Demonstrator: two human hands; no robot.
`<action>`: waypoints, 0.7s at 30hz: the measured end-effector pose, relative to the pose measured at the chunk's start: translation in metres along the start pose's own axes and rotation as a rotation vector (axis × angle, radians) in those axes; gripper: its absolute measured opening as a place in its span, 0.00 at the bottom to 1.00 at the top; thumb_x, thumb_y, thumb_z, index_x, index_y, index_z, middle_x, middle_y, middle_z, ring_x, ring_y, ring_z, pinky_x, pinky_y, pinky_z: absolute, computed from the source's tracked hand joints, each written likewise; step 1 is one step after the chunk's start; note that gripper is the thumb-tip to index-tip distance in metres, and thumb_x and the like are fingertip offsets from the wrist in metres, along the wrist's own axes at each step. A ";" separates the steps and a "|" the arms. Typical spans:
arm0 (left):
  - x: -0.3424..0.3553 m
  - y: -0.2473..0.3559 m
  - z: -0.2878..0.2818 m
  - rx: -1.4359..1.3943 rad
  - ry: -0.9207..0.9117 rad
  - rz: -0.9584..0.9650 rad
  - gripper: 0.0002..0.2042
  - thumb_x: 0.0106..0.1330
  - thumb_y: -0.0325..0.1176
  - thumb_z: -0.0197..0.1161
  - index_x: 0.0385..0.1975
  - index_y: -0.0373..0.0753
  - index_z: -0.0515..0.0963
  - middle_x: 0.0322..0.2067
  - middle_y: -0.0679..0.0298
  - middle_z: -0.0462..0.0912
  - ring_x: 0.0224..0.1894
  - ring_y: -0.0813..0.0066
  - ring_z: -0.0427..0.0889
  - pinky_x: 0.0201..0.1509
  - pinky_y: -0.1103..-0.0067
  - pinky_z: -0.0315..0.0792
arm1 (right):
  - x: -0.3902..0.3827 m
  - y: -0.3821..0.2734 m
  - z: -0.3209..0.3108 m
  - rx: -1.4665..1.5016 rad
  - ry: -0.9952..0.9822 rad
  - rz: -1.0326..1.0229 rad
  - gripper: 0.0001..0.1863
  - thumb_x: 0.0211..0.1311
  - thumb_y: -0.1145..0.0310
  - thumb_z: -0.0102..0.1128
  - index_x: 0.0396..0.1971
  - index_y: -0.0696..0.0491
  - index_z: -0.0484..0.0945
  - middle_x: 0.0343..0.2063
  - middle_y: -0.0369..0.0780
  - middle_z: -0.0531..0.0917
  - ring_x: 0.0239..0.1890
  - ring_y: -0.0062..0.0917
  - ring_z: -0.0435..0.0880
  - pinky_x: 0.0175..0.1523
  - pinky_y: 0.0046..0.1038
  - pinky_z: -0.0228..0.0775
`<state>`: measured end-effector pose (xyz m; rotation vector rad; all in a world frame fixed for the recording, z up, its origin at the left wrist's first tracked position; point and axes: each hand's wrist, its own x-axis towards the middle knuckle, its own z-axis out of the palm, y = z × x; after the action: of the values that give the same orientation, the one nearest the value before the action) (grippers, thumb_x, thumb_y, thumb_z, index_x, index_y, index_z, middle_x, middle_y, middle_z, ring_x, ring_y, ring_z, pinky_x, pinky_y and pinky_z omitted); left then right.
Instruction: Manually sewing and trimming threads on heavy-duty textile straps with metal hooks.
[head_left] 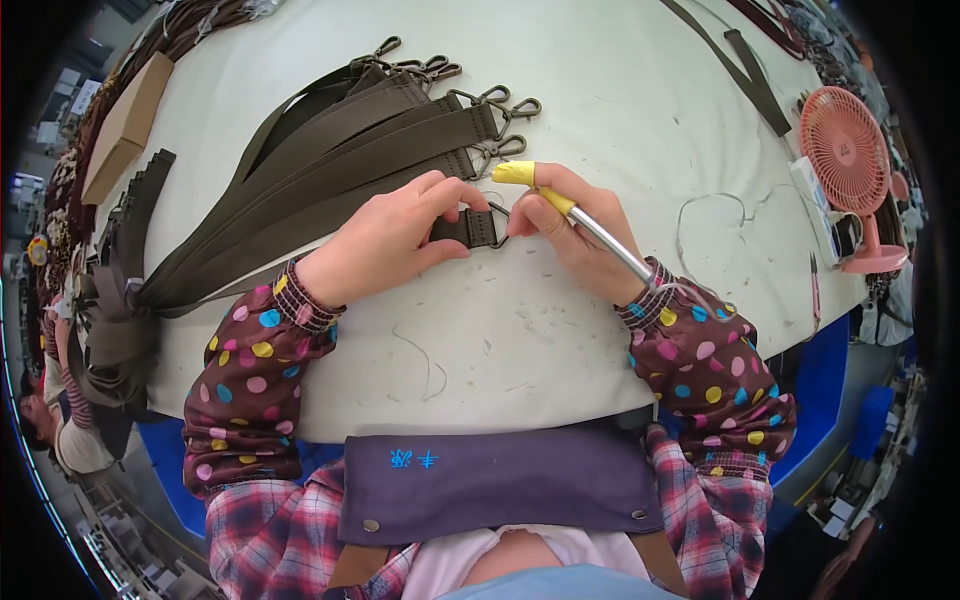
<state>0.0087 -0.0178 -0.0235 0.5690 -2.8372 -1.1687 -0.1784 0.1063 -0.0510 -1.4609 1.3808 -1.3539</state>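
A dark olive webbing strap (482, 228) with a stitched end lies under my left hand (380, 240), pinched between its thumb and fingers. A metal ring (506, 232) is looped through that end. My right hand (590, 225) is closed round a silver pen-shaped tool (610, 243) with a yellow section, and its fingertips meet the ring's right side. Yellow tape (513, 173) wraps its index fingertip. The tool's tip is hidden by the fingers. Beyond my left hand, a fan of similar straps (330, 170) ends in metal swivel hooks (508, 147).
A pink fan (845, 150) stands at the right edge of the white table (560, 350), near tweezers (815, 290). Loose threads (425, 365) and scraps dot the tabletop. A cardboard box (128, 130) sits far left, above bundled straps (120, 330). Another person (75, 430) is at left.
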 end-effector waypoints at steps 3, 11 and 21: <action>0.005 -0.002 -0.001 0.035 -0.018 0.097 0.11 0.56 0.29 0.67 0.37 0.42 0.73 0.32 0.63 0.72 0.27 0.69 0.74 0.32 0.75 0.71 | -0.002 0.006 -0.003 0.170 0.079 -0.026 0.13 0.68 0.63 0.55 0.43 0.58 0.77 0.22 0.32 0.77 0.23 0.13 0.72 0.29 0.16 0.65; 0.005 -0.015 0.000 -0.110 0.022 0.059 0.08 0.58 0.28 0.65 0.28 0.37 0.71 0.27 0.64 0.74 0.24 0.72 0.73 0.30 0.77 0.69 | 0.001 0.005 0.010 0.135 0.048 0.107 0.12 0.64 0.64 0.60 0.30 0.57 0.70 0.21 0.31 0.75 0.22 0.09 0.70 0.26 0.15 0.63; 0.002 -0.019 0.005 -0.493 -0.017 -0.087 0.06 0.66 0.21 0.55 0.31 0.36 0.64 0.36 0.62 0.77 0.32 0.86 0.74 0.29 0.87 0.71 | 0.001 0.010 0.016 0.019 0.108 0.038 0.14 0.59 0.70 0.62 0.28 0.56 0.64 0.19 0.35 0.76 0.19 0.12 0.72 0.22 0.17 0.63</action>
<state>0.0118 -0.0275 -0.0407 0.6474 -2.4083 -1.8068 -0.1652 0.1006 -0.0634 -1.3599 1.4524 -1.4355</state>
